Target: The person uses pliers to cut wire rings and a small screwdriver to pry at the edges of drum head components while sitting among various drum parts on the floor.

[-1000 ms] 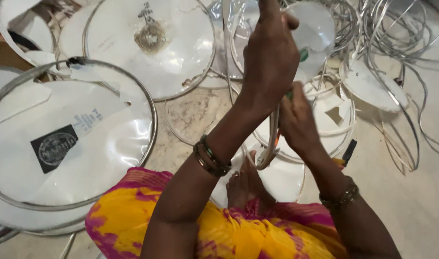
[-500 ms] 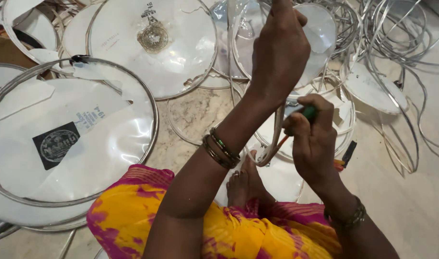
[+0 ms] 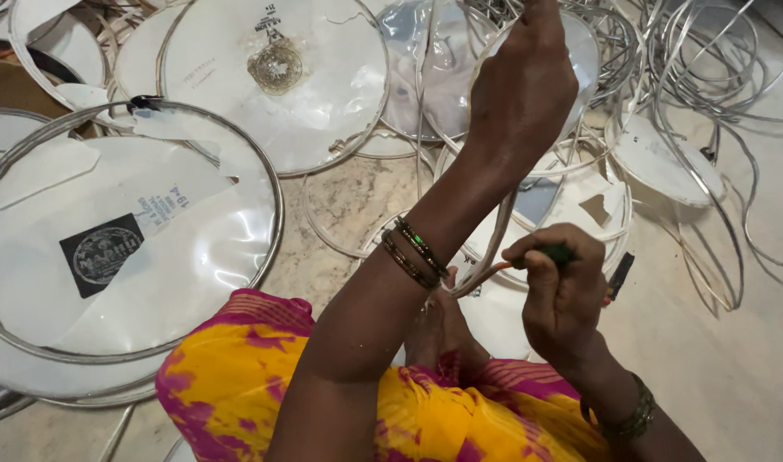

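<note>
Our left hand (image 3: pixel 524 90) grips the metal ring (image 3: pixel 494 244) up high to steady it — right hand (image 3: pixel 562 287), just below, is clenched round a green-handled tool (image 3: pixel 555 254) working the ring's lower end.

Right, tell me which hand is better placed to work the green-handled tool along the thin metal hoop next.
Probably the right hand: it already grips the green-handled tool, close to the thin metal hoop. The left hand is raised higher, gripping the hoop's upper part, so it looks occupied steadying it.
</note>
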